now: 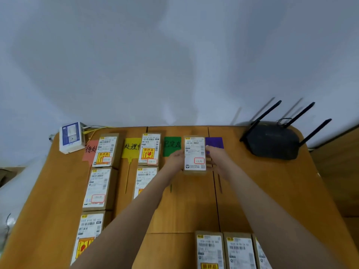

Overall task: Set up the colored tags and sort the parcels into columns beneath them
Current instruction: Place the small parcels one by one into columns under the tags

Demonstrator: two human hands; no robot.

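Head: purple tag, writing perhaps hidden.

Both arms stretched forward, converging. Left hand and right hand face each other, fingers curled in a grip, palms inward.

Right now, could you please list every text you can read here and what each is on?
"待处", cut off by a parcel: red tag.
"处理中", last character half hidden: yellow tag.
"已完成": green tag.
"易碎品": yellow sticker.
Purple tag: none visible.
Parcel labels' codes, e.g. the held parcel: too blurred.
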